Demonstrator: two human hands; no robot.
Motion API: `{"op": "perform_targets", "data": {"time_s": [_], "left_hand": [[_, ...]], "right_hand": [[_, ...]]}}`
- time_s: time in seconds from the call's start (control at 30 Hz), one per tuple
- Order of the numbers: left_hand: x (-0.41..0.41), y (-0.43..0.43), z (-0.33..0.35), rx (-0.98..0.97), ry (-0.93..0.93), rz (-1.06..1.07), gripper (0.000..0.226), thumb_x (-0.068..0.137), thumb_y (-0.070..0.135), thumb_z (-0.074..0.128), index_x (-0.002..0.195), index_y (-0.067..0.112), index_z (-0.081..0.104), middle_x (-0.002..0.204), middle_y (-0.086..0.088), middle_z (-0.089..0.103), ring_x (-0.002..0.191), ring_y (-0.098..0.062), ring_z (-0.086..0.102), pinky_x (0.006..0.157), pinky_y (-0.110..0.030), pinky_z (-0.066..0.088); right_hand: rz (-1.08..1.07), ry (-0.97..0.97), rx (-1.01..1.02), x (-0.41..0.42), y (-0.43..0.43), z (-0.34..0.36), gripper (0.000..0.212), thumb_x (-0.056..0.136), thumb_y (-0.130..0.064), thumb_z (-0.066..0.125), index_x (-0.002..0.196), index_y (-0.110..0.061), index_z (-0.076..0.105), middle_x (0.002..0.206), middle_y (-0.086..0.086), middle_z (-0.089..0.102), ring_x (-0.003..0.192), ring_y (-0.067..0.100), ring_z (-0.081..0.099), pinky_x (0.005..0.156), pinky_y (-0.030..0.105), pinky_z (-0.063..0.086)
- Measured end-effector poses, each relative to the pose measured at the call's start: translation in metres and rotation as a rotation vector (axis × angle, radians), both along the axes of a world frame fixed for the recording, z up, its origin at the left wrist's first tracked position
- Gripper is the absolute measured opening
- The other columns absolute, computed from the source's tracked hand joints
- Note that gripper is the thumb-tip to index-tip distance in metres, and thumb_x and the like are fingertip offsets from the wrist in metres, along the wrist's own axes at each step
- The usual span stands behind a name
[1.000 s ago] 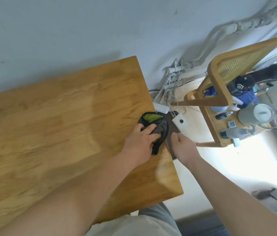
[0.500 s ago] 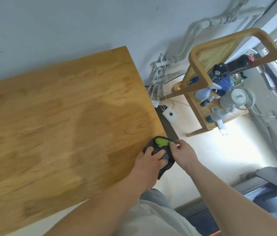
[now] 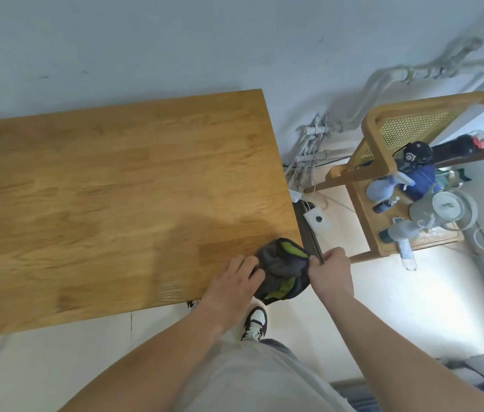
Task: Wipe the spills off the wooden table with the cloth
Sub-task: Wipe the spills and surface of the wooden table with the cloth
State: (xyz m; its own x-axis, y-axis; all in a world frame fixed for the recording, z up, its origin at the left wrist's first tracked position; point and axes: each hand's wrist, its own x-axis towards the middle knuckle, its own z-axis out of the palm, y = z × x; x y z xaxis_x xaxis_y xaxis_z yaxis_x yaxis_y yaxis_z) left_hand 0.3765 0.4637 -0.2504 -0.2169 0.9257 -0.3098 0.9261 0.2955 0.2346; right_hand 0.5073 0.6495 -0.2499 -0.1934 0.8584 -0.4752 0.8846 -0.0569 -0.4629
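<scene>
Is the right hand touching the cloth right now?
Touching. The head view shows the right hand pinching the right edge of the cloth with curled fingers, at the corner of the table.

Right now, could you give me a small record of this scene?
table: wooden, against a wall
cloth: dark with green patches, bunched at the table's near right corner
left hand: grips the cloth's left side
right hand: pinches its right edge
spills: none plainly visible
beside: wooden cart holding spray bottles
</scene>
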Motion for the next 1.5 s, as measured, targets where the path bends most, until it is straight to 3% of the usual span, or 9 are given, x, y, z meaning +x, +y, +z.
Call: {"op": "perform_targets", "data": {"time_s": [0.33,0.57,0.77,0.87,0.97,1.1,1.23,1.37,1.5], "left_hand": [[0.018,-0.007,0.003,0.210,0.002,-0.076,0.033,0.079,0.020,0.078,0.107,0.028,0.062,0.099,0.007,0.056,0.091,-0.018,0.051,0.079,-0.032,0.045],[0.015,0.000,-0.011,-0.082,0.152,-0.227,0.086,0.080,0.013,0.077,0.147,0.029,0.025,0.158,-0.001,0.017,0.142,-0.032,0.016,0.115,-0.047,0.028],[0.009,0.027,-0.005,-0.050,0.214,-0.320,0.049,0.093,0.014,0.060,0.137,0.026,0.041,0.144,-0.002,0.038,0.132,-0.032,0.036,0.105,-0.046,0.034],[0.000,0.026,-0.007,0.117,-0.029,-0.178,0.034,0.095,0.027,0.060,0.129,0.026,0.060,0.138,0.001,0.050,0.131,-0.028,0.039,0.108,-0.044,0.031],[-0.017,0.033,0.021,0.219,-0.490,0.167,0.025,0.096,0.026,0.061,0.119,0.027,0.071,0.122,0.004,0.062,0.117,-0.018,0.049,0.104,-0.038,0.040],[-0.046,0.051,0.062,0.162,-0.804,0.484,0.013,0.100,0.027,0.059,0.103,0.034,0.069,0.094,0.012,0.069,0.091,-0.009,0.062,0.085,-0.039,0.054],[-0.081,0.071,0.082,0.170,-0.785,0.580,0.012,0.099,0.036,0.063,0.109,0.032,0.070,0.101,0.010,0.070,0.097,-0.014,0.065,0.083,-0.036,0.055],[-0.108,0.084,0.073,0.151,-0.407,0.747,0.053,0.098,0.048,0.062,0.145,0.025,0.052,0.137,0.002,0.056,0.125,-0.019,0.055,0.101,-0.034,0.047],[-0.072,0.073,0.051,0.070,-0.215,0.443,0.064,0.100,0.040,0.059,0.158,0.030,0.031,0.168,0.000,0.017,0.153,-0.026,0.021,0.123,-0.045,0.028]], "right_hand": [[0.214,0.073,-0.136,-0.009,-0.018,-0.015,0.023,0.092,-0.032,0.069,0.080,-0.016,0.058,0.096,0.014,0.065,0.071,0.023,0.062,0.056,0.030,0.044],[0.247,0.067,-0.124,0.020,-0.008,-0.024,0.010,0.089,-0.013,0.068,0.082,-0.018,0.062,0.103,0.016,0.063,0.076,0.027,0.065,0.078,0.043,0.060],[0.307,0.033,-0.123,0.020,-0.011,-0.015,0.034,0.079,-0.002,0.064,0.110,-0.017,0.066,0.122,0.010,0.049,0.100,0.030,0.060,0.093,0.044,0.057],[0.614,0.055,-0.001,0.024,-0.016,0.004,0.073,0.071,-0.019,0.072,0.142,-0.023,0.054,0.136,0.006,0.040,0.122,0.031,0.044,0.105,0.044,0.047],[0.889,0.152,0.027,0.021,-0.006,0.013,0.083,0.054,-0.024,0.074,0.136,-0.023,0.062,0.133,0.004,0.052,0.121,0.029,0.052,0.103,0.043,0.048],[0.614,0.330,-0.373,-0.006,0.007,0.059,0.054,0.067,-0.007,0.092,0.113,-0.023,0.069,0.103,-0.003,0.067,0.086,0.006,0.067,0.068,0.019,0.054],[0.257,0.577,-0.657,-0.033,0.014,0.072,0.025,0.091,-0.017,0.079,0.115,-0.017,0.073,0.105,0.004,0.079,0.098,0.020,0.075,0.080,0.037,0.062],[0.090,0.298,-0.335,-0.058,0.018,0.042,0.035,0.100,-0.041,0.062,0.127,-0.019,0.063,0.102,-0.006,0.069,0.098,0.018,0.067,0.091,0.041,0.058],[0.206,0.062,-0.174,-0.059,0.032,0.010,0.052,0.098,-0.043,0.061,0.143,-0.019,0.052,0.124,0.002,0.063,0.105,0.021,0.060,0.090,0.040,0.054]]}}
